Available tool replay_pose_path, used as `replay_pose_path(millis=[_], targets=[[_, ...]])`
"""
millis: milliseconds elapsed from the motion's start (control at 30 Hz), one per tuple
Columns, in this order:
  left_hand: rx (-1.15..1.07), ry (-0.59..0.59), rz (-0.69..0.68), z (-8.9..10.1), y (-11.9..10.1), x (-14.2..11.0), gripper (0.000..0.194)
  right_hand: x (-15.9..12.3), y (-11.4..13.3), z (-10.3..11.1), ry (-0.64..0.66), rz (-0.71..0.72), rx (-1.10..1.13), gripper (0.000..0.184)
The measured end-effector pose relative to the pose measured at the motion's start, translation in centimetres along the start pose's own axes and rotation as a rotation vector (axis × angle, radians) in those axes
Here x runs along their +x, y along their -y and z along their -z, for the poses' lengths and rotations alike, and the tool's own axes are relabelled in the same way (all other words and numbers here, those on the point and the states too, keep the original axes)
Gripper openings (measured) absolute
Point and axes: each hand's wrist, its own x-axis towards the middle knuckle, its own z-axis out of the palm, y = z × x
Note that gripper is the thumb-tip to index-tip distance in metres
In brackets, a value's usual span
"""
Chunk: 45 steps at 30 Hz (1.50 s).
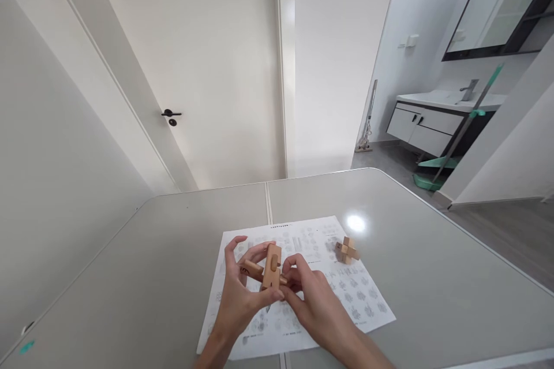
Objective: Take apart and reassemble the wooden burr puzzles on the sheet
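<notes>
Over the paper (311,236), the blocks (272,259) looked joined but unfinished to me.
Left hand (238,297) gripped them, right hand (315,298) pinched their four-o'clock end; at two o'clock, the wooden cross (347,251) seemed complete.

Door (225,40) — black handle (172,113), mirror (485,8), grey floor (511,230)

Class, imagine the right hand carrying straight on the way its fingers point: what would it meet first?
Most likely the wooden puzzle in the left hand; the fingers of the right hand look right up against it, though depth is unclear.
</notes>
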Motion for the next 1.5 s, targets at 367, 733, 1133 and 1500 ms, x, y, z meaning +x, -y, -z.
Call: replay_pose_path(millis=[367, 733, 1133, 1500], targets=[[0.233, 0.133, -0.037, 0.1, -1.9, 1.1, 0.087, -0.3, 0.1, 0.7, 0.008, 0.095, -0.181, 0.011], [0.645, -0.202, -0.126, 8.3, 1.8, 5.7, 0.077, -0.4, -2.5, 1.6, -0.032, -0.068, 0.062, 0.018], [1.056, -0.098, -0.081, 14.0, 7.7, 6.8, 0.078, 0.3, -3.7, 1.9, -0.041, -0.146, 0.292, 0.039], [0.498, 0.336, 0.03, 6.4, 2.1, 3.6, 0.045, 0.5, -3.2, 2.1, 0.019, -0.153, 0.389, 0.041]])
